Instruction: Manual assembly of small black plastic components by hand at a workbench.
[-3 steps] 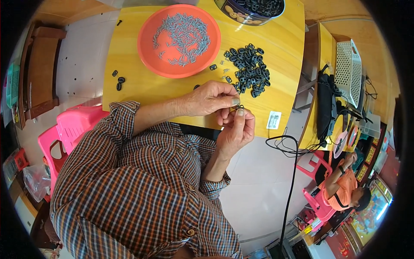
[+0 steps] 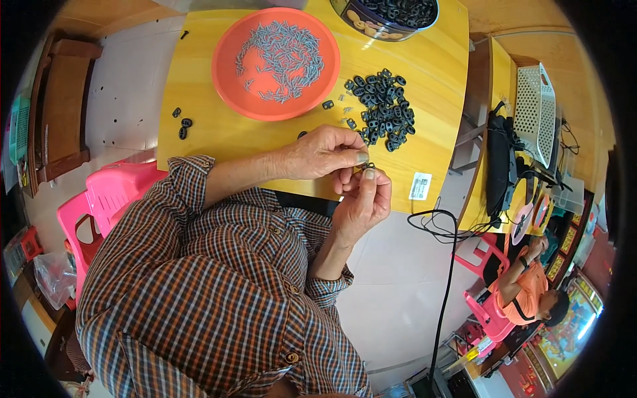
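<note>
Both of my hands meet over the table's near edge, fingertips together. My left hand (image 2: 325, 154) comes in from the left, its thumb and fingers pinched at a small black cord lock part (image 2: 370, 166). From below, my right hand (image 2: 363, 202) pinches the same part between thumb and fingers; most of it is hidden by the fingertips. Just beyond the hands lies a pile of black two-hole cord lock parts (image 2: 385, 106), with a few small grey pieces beside it. An orange basin (image 2: 225, 89) farther back holds many small grey pieces that look like springs.
A round tin (image 2: 378, 28) full of black parts stands at the far edge. Several loose black parts (image 2: 184, 128) lie on the left of the yellow table (image 2: 265, 136). A white label (image 2: 421, 186) and black cable (image 2: 454, 265) are at right; another person (image 2: 524, 292) sits beyond.
</note>
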A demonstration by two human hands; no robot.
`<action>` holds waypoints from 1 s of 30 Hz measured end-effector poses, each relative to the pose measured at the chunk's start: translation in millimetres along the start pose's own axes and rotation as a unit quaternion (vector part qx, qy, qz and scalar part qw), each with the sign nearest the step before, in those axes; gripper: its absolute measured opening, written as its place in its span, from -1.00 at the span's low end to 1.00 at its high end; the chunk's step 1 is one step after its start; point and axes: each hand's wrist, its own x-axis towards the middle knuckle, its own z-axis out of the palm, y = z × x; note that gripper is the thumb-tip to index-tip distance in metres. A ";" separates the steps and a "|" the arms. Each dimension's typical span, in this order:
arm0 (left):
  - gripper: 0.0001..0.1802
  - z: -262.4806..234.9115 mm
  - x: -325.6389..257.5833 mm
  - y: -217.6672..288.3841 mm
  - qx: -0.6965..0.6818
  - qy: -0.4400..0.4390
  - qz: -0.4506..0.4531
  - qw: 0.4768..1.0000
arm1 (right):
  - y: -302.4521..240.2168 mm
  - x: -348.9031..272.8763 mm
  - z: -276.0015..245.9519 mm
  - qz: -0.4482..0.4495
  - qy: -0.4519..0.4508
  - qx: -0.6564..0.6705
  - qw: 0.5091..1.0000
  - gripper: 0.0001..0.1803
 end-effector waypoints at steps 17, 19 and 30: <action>-0.90 -1.6 -2.5 -2.0 0.091 0.045 0.076 0.992 | -1.7 0.8 2.5 -0.070 0.003 -0.133 0.989 -0.86; -0.89 -1.5 -1.9 -1.7 0.092 0.045 0.073 0.992 | -1.7 1.5 2.4 -0.077 0.002 -0.146 0.986 -0.86; -0.84 0.6 0.6 -7.2 0.016 0.046 0.048 0.998 | 2.0 2.2 2.3 0.020 0.022 -0.065 0.997 -0.83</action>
